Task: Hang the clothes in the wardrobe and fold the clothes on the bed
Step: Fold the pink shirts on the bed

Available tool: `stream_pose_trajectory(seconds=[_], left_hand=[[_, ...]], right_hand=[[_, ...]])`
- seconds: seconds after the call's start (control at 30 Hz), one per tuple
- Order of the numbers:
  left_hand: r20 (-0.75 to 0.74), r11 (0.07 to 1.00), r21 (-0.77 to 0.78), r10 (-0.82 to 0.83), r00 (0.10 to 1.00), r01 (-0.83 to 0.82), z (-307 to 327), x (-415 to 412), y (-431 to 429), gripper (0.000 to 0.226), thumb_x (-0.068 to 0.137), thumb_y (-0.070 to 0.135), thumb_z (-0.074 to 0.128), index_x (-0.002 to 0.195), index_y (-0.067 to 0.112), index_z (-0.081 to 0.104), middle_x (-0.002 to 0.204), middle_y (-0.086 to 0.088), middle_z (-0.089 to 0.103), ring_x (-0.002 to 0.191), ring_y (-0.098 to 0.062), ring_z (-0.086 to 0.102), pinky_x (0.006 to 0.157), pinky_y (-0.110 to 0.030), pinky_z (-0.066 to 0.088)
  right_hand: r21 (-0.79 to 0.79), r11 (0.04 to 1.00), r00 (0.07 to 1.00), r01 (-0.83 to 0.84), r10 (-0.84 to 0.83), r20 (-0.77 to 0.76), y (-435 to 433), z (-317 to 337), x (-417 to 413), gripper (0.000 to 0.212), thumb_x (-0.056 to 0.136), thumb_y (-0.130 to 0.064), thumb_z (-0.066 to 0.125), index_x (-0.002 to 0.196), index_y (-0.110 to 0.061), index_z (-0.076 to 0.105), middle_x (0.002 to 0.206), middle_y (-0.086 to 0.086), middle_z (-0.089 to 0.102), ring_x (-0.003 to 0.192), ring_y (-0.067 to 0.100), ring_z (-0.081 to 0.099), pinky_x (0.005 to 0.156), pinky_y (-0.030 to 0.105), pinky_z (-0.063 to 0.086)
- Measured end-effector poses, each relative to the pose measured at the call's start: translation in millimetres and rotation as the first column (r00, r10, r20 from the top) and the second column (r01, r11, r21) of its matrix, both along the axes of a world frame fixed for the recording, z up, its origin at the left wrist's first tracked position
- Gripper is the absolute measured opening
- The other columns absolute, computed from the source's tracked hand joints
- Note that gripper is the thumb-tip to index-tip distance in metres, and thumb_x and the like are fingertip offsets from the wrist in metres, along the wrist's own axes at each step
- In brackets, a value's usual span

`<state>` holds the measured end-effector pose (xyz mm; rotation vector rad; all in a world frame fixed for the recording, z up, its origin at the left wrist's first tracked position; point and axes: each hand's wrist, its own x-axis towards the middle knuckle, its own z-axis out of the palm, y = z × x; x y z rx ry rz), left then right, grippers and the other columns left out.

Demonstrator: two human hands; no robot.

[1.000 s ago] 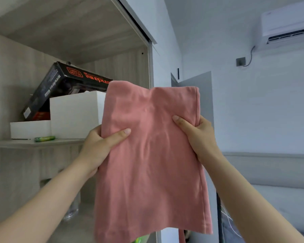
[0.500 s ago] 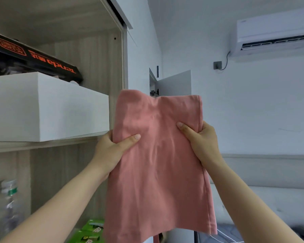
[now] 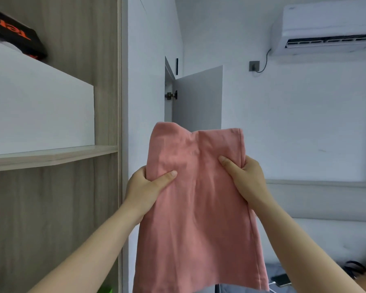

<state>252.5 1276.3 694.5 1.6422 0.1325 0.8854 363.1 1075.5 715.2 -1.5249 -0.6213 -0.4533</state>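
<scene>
At left, wood-grain shelf unit (image 3: 106, 81): its board carries a large white rectangular box (image 3: 40, 106); a black carton with orange lettering (image 3: 15, 32) shows above and behind the box.
Grey open cupboard door (image 3: 199, 100): stands out from the white wall, directly above the garment's top edge.
Pink folded soft-cloth garment (image 3: 199, 218): held up in the air, just right of the shelf unit and in front of the wall. It hangs flat, lower edge down, and touches no furniture.
Left hand (image 3: 144, 187): grip closed on the garment's left upper edge, thumb laid across the front.
Right hand (image 3: 247, 180): grip closed on the right upper edge, thumb across the front.
Handling (judged): light, soft and limp; not fragile, and unlikely to slip. It sags wherever it is unsupported. Take hold at both upper side edges, as now, so the panel stays spread.
Change from earlier frame: the garment sits lower in view and clear of the shelf unit's edge. Both grips are unchanged.
</scene>
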Motion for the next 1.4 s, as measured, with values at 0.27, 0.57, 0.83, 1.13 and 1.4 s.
stream_pose_trajectory(seconds=[0.27, 0.57, 0.83, 1.13, 1.4], left_hand=[[-0.101, 1.000, -0.014, 0.010, 0.995, -0.012, -24, 71, 30, 0.039, 0.070, 0.041, 0.081, 0.099, 0.020, 0.067, 0.093, 0.005, 0.073, 0.082, -0.014, 0.070, 0.077, -0.036, 0.058], [-0.168, 0.999, -0.043, 0.003, 0.986, -0.011, -47, 154, 49, 0.041, 0.071, 0.043, 0.081, 0.101, 0.022, 0.064, 0.096, 0.008, 0.070, 0.085, -0.012, 0.068, 0.074, -0.031, 0.055], [-0.152, 0.994, -0.097, 0.035, 0.988, -0.051, -49, 249, 68, 0.037, 0.073, 0.039, 0.080, 0.103, 0.024, 0.064, 0.098, 0.007, 0.070, 0.088, -0.013, 0.068, 0.079, -0.036, 0.057], [-0.172, 0.987, -0.107, 0.099, 0.980, -0.119, -38, 357, 97, 0.041, 0.077, 0.032, 0.077, 0.112, 0.015, 0.062, 0.107, -0.001, 0.069, 0.095, -0.019, 0.067, 0.088, -0.042, 0.054], [-0.311, 0.994, -0.067, 0.065, 0.948, -0.090, -46, 394, 119, 0.025, 0.081, 0.021, 0.063, 0.106, 0.018, 0.061, 0.098, 0.000, 0.069, 0.086, -0.015, 0.066, 0.066, -0.026, 0.050]], right_hand=[[-0.212, 0.976, 0.996, 0.060, -0.071, -0.049, 30, -17, 54, 0.023, 0.086, -0.017, 0.056, 0.074, 0.001, 0.049, 0.065, 0.002, 0.047, 0.058, 0.014, 0.043, 0.051, 0.027, 0.036], [-0.233, 0.965, 0.992, 0.117, -0.125, -0.020, 67, -35, 123, 0.024, 0.087, -0.017, 0.059, 0.090, 0.007, 0.058, 0.075, 0.011, 0.056, 0.066, 0.018, 0.047, 0.059, 0.032, 0.038], [-0.226, 0.970, 0.996, 0.085, -0.077, 0.043, 99, -30, 230, 0.025, 0.087, -0.016, 0.061, 0.089, 0.009, 0.059, 0.075, 0.014, 0.056, 0.067, 0.019, 0.046, 0.061, 0.032, 0.038], [-0.251, 0.967, 0.995, 0.047, -0.022, 0.101, 138, -16, 353, 0.024, 0.087, -0.017, 0.062, 0.091, 0.008, 0.062, 0.091, 0.026, 0.064, 0.070, 0.026, 0.051, 0.071, 0.043, 0.049], [-0.273, 0.962, 0.996, 0.026, -0.001, 0.090, 169, -32, 403, 0.022, 0.086, -0.011, 0.062, 0.088, 0.011, 0.060, 0.087, 0.028, 0.063, 0.068, 0.035, 0.049, 0.061, 0.035, 0.038]])
